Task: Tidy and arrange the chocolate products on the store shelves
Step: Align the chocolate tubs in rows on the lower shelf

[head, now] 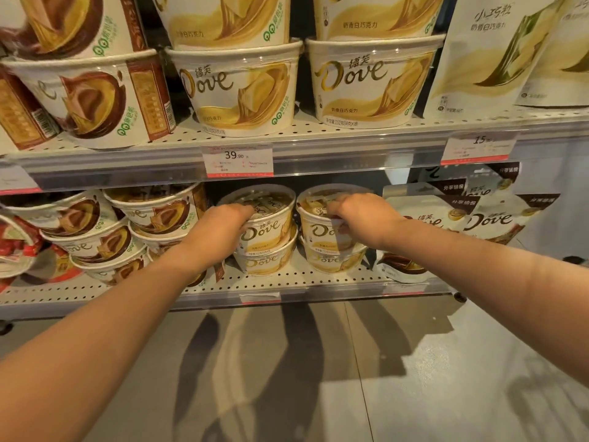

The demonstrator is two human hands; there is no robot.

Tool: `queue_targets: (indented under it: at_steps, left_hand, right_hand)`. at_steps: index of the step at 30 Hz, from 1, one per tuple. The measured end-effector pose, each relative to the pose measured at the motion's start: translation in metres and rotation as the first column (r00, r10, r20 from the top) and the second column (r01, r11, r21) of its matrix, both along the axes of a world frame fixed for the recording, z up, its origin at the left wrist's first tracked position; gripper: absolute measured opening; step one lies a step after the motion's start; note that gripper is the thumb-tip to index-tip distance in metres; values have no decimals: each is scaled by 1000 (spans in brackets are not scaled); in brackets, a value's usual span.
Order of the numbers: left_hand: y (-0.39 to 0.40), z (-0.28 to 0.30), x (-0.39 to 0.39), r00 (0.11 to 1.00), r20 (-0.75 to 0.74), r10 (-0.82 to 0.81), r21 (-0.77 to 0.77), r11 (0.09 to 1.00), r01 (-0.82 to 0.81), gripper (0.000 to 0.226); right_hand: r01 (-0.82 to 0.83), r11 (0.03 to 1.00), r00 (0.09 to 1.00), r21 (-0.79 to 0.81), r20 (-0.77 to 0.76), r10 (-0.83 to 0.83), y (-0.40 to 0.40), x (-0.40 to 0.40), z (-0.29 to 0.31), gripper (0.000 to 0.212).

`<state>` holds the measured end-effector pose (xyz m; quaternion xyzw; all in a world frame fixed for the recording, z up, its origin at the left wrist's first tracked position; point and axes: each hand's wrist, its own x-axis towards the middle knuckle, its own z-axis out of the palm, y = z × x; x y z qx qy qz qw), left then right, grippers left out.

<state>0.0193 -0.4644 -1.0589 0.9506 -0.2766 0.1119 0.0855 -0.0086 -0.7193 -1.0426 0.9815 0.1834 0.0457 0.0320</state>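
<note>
Head cam: we had both arms stretched fwd to the lower shelf (287,283). Our left hand (223,226) lay palm-down on the near-left rim of the left top tub (266,223), a white-and-gold Dove tub; fingers curled over the lid edge, gripping it. Our right hand (360,216) sat on top of the right top tub (322,231), fingers bent down onto the lid and the thumb side against the tub's front wall, so it clasped the tub from above.

Each held tub was stacked on another like it: lower left tub (266,261) directly under the left hand's tub, lower right tub (334,258) under the right hand's. The 2 stacks stood just beside each other, touching or nearly so; we couldn't tell which. Lids were clear, wrapped pieces visible inside, too blurred to count.

Left of our left hand: brown-swirl tubs (153,215), stacked and tilted, some leaning. Right of our right hand: Dove pouches (424,218) standing upright.

Above the hands, on the upper shelf (350,145), were more white Dove tubs (237,87) stacked 2 high, with a price tag (238,161) reading 39.90 on the shelf's front edge, just above the left hand's tub.
</note>
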Motion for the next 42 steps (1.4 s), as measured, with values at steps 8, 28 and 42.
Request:
queue_targets:
  at_steps: [8,28,42]
  left_hand:
    - [5,-6,1,999,30,-19,1,1000,18,6]
    - [23,4,-25,993,-60,105,-300,947,-118,25]
    - [184,8,-41,925,278,258,-188,959,-210,36]
  right_hand:
    - [17,999,998,33,65,-19,0,2,-8,32]
    - [92,960,966,265,210,-151,11,-24,-24,36]
    - [-182,803,982,567,139,124,127,-28,4,39]
